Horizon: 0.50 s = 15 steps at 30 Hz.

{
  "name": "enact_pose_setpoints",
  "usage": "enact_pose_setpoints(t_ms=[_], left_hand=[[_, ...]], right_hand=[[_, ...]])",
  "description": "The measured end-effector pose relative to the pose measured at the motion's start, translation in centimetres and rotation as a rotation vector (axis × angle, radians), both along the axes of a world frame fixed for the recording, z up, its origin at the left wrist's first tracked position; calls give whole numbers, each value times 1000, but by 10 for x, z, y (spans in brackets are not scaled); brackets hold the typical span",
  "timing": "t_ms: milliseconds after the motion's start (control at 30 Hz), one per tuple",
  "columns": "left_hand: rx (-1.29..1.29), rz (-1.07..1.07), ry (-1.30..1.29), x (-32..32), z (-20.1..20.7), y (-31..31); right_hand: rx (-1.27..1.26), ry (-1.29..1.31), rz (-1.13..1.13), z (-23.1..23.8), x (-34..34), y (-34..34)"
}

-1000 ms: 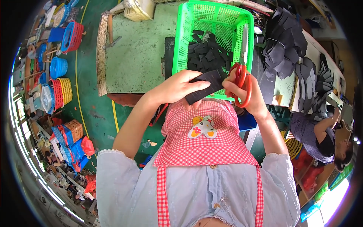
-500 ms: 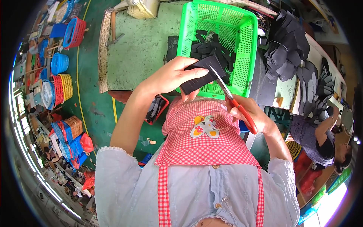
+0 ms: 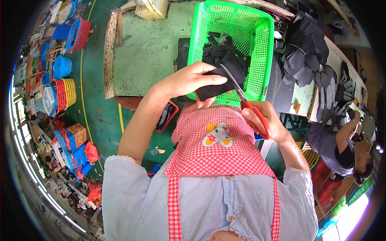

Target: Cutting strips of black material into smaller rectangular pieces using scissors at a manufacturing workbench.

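My left hand (image 3: 197,82) is closed on a flat black piece of sheet material (image 3: 212,89), thumb on top and fingers beneath. In my right hand (image 3: 263,116) are red-handled scissors (image 3: 258,115), their blades lying along the right edge of the black piece. Whether the blades touch it or cut into it I cannot tell. Both hands are over the near edge of a bright green plastic basket (image 3: 263,68). Inside the basket lie several black pieces (image 3: 225,52) in a loose heap.
A green worktable (image 3: 152,52) with a hammer (image 3: 120,40) is left of the basket. Piles of black cut pieces (image 3: 303,50) lie to the right, where a co-worker (image 3: 335,144) is at work. A red bin (image 3: 167,116) stands below the table edge.
The black piece and my left hand have shifted slightly, the piece now at a different tilt. The scissors have moved a little up and left, their blades now lying along its edge.
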<state>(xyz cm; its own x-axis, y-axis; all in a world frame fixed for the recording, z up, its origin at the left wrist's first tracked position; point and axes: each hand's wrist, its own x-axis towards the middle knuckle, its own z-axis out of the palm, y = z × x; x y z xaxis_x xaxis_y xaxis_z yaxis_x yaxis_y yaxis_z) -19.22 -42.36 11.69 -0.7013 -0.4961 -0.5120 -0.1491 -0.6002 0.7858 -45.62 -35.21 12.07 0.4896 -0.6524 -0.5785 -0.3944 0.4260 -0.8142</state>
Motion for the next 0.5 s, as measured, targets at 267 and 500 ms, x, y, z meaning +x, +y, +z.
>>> enact_pose_setpoints(t_ms=[267, 500], left_hand=[[54, -16, 74, -19, -5, 14], [14, 46, -30, -17, -1, 25]], right_hand=[[-87, -272, -383, -12, 17, -18], [-207, -264, -362, -12, 9, -31]])
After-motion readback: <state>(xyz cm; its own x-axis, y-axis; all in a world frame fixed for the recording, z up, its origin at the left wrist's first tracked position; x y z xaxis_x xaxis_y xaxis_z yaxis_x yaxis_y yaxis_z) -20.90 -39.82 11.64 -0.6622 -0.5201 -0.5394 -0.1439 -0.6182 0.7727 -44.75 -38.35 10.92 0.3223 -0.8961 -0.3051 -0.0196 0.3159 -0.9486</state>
